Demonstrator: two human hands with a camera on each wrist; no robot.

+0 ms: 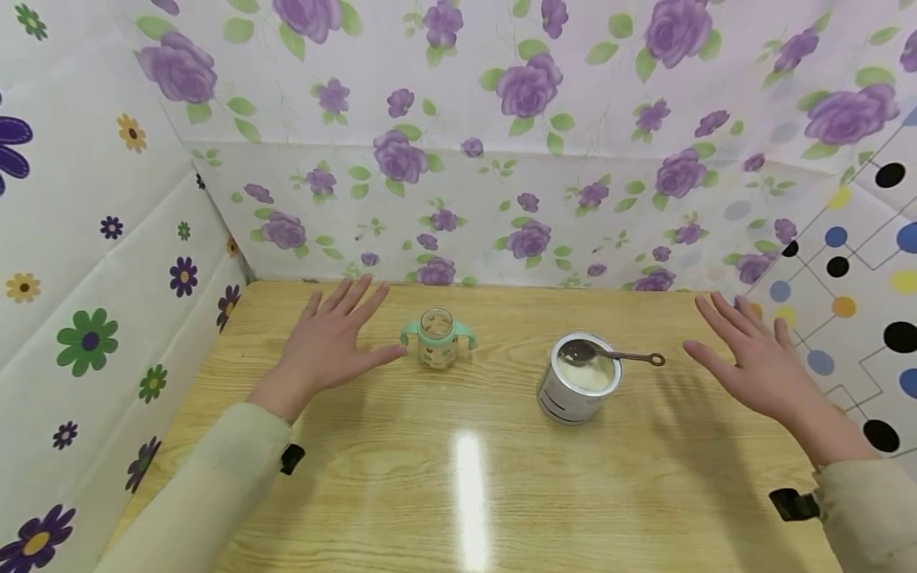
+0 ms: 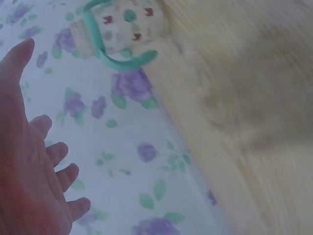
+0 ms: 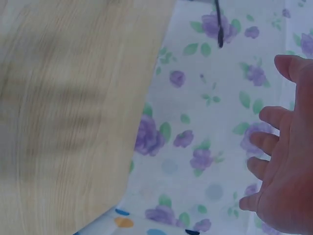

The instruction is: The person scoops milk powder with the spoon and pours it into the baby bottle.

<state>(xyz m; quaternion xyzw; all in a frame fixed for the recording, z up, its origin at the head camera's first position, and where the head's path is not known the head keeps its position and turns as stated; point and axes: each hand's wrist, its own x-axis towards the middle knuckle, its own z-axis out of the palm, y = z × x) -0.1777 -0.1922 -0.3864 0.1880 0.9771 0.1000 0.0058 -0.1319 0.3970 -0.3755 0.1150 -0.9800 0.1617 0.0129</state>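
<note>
My left hand (image 1: 325,342) hovers with fingers spread, just left of a small clear baby bottle (image 1: 438,350) with mint-green handles and no lid on top. The same bottle (image 2: 134,24) shows at the top of the left wrist view, apart from the hand. To its right stands a white can (image 1: 571,398) of pale powder, uncovered. A dark metal spoon (image 1: 623,356) lies across the can's rim, its handle pointing right. Fingers spread and holding nothing, my right hand (image 1: 762,370) is held to the right of the can, beyond the spoon's handle.
A light wooden table (image 1: 387,485) carries these things, with a bright glare streak at its front middle. Behind it hangs a cloth (image 1: 473,183) with purple flowers. Patterned cloths also border the left and right sides.
</note>
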